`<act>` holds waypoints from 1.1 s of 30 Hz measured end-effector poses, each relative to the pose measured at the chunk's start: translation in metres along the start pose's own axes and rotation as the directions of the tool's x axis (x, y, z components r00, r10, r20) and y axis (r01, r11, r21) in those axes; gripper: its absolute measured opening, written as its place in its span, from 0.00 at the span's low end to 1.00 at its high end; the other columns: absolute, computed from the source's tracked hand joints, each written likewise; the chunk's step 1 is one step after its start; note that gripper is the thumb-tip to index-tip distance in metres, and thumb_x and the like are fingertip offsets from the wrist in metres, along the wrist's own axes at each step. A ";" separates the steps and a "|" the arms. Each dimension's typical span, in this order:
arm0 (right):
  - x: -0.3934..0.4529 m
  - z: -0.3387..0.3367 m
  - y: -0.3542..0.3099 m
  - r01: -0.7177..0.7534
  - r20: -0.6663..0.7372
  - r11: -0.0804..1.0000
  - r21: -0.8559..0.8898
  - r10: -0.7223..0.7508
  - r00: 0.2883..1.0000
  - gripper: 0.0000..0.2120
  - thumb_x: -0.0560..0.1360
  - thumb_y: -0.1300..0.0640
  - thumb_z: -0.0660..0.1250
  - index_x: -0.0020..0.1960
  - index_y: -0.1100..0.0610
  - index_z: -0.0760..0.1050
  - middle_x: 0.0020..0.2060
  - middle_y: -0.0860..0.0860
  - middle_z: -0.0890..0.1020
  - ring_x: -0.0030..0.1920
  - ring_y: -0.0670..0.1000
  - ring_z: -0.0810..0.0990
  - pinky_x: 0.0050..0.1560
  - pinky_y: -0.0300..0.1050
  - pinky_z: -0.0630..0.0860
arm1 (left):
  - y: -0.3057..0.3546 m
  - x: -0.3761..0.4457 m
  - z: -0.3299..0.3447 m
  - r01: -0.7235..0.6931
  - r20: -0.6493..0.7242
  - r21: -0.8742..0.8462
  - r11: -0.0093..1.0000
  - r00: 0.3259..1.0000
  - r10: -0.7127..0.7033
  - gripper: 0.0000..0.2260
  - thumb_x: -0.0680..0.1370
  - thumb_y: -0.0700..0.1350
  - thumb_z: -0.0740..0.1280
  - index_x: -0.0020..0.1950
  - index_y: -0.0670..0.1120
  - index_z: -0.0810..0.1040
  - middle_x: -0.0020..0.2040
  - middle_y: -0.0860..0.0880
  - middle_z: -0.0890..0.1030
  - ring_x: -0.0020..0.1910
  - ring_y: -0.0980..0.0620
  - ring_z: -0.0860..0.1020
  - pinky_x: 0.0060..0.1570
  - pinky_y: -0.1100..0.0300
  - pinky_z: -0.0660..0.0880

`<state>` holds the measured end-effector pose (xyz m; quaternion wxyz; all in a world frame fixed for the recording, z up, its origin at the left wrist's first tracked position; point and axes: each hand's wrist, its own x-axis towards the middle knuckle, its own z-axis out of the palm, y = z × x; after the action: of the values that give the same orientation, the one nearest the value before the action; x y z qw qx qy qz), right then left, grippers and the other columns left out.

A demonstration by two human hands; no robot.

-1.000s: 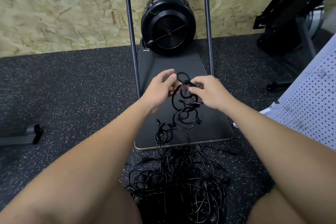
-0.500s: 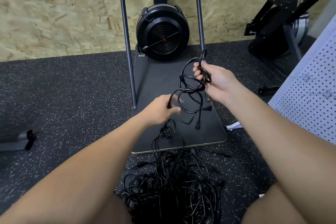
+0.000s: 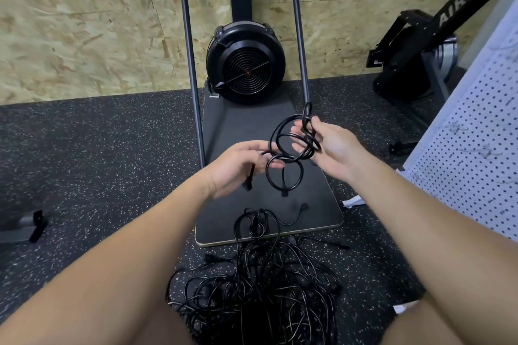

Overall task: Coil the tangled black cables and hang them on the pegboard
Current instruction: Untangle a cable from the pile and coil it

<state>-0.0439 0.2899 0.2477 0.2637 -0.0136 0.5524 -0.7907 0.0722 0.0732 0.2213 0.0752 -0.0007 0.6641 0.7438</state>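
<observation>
One black cable [image 3: 283, 173] hangs in loose loops between my hands, above a dark platform board. My right hand [image 3: 333, 145] holds the upper loops, which lie bunched over its fingers under the thumb. My left hand [image 3: 236, 166] grips the cable near one end, and a plug dangles below its fingers. A second plug hangs inside the lowest loop. The tangled pile of black cables [image 3: 252, 297] lies on the floor between my knees, and a small knot of it reaches onto the board. The white pegboard [image 3: 476, 154] leans at the right.
A black fan-wheel machine [image 3: 246, 64] stands at the far end of the platform board [image 3: 316, 204], between two upright metal poles. A black rowing machine [image 3: 414, 45] is at the back right. Speckled rubber floor [image 3: 98, 162] spreads to the left.
My right hand has drawn away from the left with several loops. The held cable now hangs free of the pile, whose knot has dropped onto the board.
</observation>
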 end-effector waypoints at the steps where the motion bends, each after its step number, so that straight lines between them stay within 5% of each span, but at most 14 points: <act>1: 0.001 -0.002 0.001 -0.031 0.010 0.999 0.038 0.030 0.999 0.23 0.90 0.48 0.60 0.70 0.67 0.79 0.66 0.63 0.85 0.62 0.58 0.88 0.65 0.59 0.84 | -0.001 0.001 0.002 -0.005 -0.039 -0.032 0.999 0.999 0.004 0.18 0.80 0.38 0.68 0.70 0.38 0.80 0.64 0.34 0.85 0.63 0.37 0.84 0.68 0.47 0.66; 4: -0.005 -0.003 -0.005 -0.067 0.056 0.997 0.031 0.065 0.996 0.27 0.89 0.43 0.62 0.74 0.66 0.73 0.67 0.63 0.83 0.65 0.61 0.86 0.69 0.64 0.81 | 0.000 0.001 0.010 -0.024 -0.164 -0.079 0.997 0.986 0.011 0.10 0.86 0.39 0.69 0.68 0.41 0.79 0.47 0.48 0.87 0.49 0.45 0.87 0.67 0.43 0.72; 7: -0.013 -0.003 -0.011 0.068 0.142 0.958 -0.277 -0.029 0.989 0.25 0.84 0.40 0.69 0.76 0.51 0.72 0.66 0.53 0.83 0.67 0.53 0.83 0.73 0.61 0.78 | 0.001 -0.001 0.019 -0.033 -0.211 -0.079 0.996 0.977 0.016 0.07 0.87 0.38 0.67 0.65 0.44 0.75 0.40 0.52 0.81 0.44 0.49 0.87 0.57 0.52 0.82; 10: -0.016 -0.006 -0.008 0.170 0.240 0.872 -0.459 -0.063 0.969 0.37 0.75 0.37 0.79 0.80 0.42 0.71 0.72 0.48 0.80 0.70 0.49 0.82 0.70 0.52 0.77 | 0.001 -0.001 0.021 -0.030 -0.192 -0.079 0.996 0.981 0.014 0.08 0.87 0.38 0.68 0.65 0.45 0.75 0.46 0.46 0.79 0.43 0.50 0.87 0.48 0.58 0.84; 15: -0.009 -0.015 -0.008 0.274 0.186 0.798 -0.536 -0.205 0.961 0.17 0.77 0.42 0.80 0.61 0.50 0.88 0.60 0.51 0.89 0.64 0.53 0.87 0.70 0.59 0.82 | 0.009 -0.005 0.011 0.023 -0.058 -0.342 0.939 0.997 -0.045 0.15 0.89 0.39 0.57 0.72 0.37 0.75 0.72 0.37 0.81 0.66 0.34 0.83 0.66 0.44 0.82; 18: -0.006 -0.022 -0.009 0.277 0.146 0.788 -0.550 -0.235 0.961 0.12 0.84 0.47 0.73 0.57 0.54 0.89 0.54 0.52 0.91 0.60 0.58 0.88 0.62 0.58 0.84 | 0.013 -0.007 0.010 0.029 -0.004 -0.406 0.913 0.999 -0.033 0.22 0.83 0.28 0.51 0.76 0.30 0.71 0.73 0.31 0.78 0.70 0.26 0.79 0.70 0.41 0.79; 25: -0.013 -0.015 -0.012 0.308 0.201 0.708 -0.636 -0.234 0.951 0.11 0.86 0.47 0.70 0.59 0.50 0.89 0.55 0.45 0.90 0.61 0.51 0.87 0.62 0.50 0.81 | 0.005 -0.004 0.015 -0.065 -0.074 -0.163 0.984 0.996 0.054 0.13 0.84 0.30 0.67 0.69 0.30 0.77 0.57 0.37 0.86 0.63 0.35 0.85 0.66 0.47 0.82; 29: -0.018 -0.013 -0.015 0.353 0.281 0.600 -0.718 -0.214 0.936 0.09 0.82 0.46 0.75 0.61 0.41 0.86 0.54 0.34 0.88 0.58 0.37 0.84 0.62 0.39 0.78 | 0.005 -0.003 0.013 -0.093 -0.129 0.019 0.995 0.987 0.095 0.08 0.84 0.33 0.70 0.63 0.32 0.81 0.54 0.35 0.87 0.58 0.37 0.88 0.58 0.51 0.84; 33: -0.012 -0.015 -0.007 0.353 0.284 0.458 -0.816 -0.214 0.935 0.10 0.81 0.49 0.76 0.63 0.45 0.85 0.59 0.40 0.86 0.60 0.41 0.83 0.69 0.54 0.78 | 0.009 -0.002 0.015 -0.088 -0.080 0.249 0.965 0.991 0.111 0.02 0.85 0.37 0.71 0.53 0.40 0.82 0.48 0.45 0.84 0.47 0.48 0.84 0.56 0.53 0.82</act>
<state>-0.0409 0.3099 0.2514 0.1247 -0.2891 0.8392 -0.4434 0.0748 0.0872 0.2322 0.0064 0.0073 0.7528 0.6582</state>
